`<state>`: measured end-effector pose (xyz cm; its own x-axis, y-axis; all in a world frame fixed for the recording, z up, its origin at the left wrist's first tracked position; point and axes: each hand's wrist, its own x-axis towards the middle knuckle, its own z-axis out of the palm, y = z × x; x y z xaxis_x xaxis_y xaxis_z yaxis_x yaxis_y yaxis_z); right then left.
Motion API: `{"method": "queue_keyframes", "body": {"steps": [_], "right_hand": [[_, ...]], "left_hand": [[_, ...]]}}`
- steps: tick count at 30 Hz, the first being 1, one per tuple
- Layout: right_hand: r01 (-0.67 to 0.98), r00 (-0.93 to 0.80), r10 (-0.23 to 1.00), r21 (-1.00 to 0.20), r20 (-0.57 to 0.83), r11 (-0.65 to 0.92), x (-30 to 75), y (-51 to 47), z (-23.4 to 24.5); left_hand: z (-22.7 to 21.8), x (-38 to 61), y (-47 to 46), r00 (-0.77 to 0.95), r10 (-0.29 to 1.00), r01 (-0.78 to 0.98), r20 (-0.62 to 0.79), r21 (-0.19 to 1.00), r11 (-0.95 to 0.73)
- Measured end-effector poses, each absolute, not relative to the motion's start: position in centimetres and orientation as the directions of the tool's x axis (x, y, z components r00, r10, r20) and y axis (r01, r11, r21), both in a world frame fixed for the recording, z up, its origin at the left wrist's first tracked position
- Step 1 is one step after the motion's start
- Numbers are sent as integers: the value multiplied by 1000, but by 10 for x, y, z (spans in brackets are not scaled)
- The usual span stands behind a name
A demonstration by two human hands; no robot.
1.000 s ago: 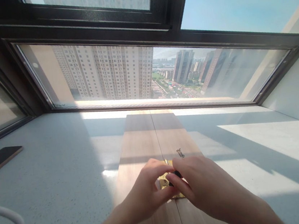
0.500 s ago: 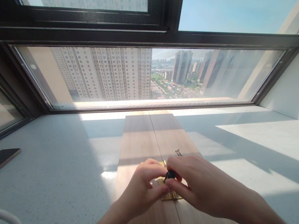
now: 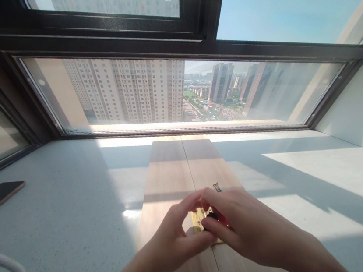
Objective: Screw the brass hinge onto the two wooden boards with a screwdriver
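A brass-coloured hinge (image 3: 197,218) lies over the seam between two pale wooden boards (image 3: 168,168), partly covered by my hands. My right hand (image 3: 245,221) is closed, its thumb and fingers pinching a small black tool (image 3: 212,215) above the hinge; most of the tool is hidden, so its exact kind does not show. Curved around the hinge from the left is my left hand (image 3: 175,234), thumb and forefinger apart. Their tips come close to my right fingers. Several screws (image 3: 217,187) lie on the right board just beyond my right hand.
The boards rest on a speckled white sill (image 3: 78,210) below a dark-framed window (image 3: 180,127). At the left edge lies a flat dark phone-like object (image 3: 0,195). A curved white tube or cable (image 3: 10,267) is at the lower left.
The black tool has tipped and is now more covered by my right fingers. My left forefinger has risen, and my left thumb has slid slightly right and down, uncovering more of the hinge.
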<state>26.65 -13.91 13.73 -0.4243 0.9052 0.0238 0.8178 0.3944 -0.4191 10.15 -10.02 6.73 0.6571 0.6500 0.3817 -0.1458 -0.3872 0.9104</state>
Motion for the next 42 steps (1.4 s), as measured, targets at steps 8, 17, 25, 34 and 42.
{"method": "queue_keyframes", "body": {"steps": [8,17,25,34,42], "right_hand": [[844,-337,940,-426,50,325,268,-136,138],[598,-205,850,-626,485,501,254,-134,128],[869,-89,911,-416,403,268,236,-130,117],[908,-120,986,-390,114,156,220,-113,119],[823,-331,934,-443,134,356,227,-107,117]], "left_hand": [[69,98,-93,682,614,-106,397,885,-454],[53,107,-100,500,758,-68,419,891,-449],[49,111,-105,431,826,-41,363,922,-384],[45,120,-115,292,879,-95,376,926,-364],[59,107,-103,665,700,-111,261,961,-253]]}}
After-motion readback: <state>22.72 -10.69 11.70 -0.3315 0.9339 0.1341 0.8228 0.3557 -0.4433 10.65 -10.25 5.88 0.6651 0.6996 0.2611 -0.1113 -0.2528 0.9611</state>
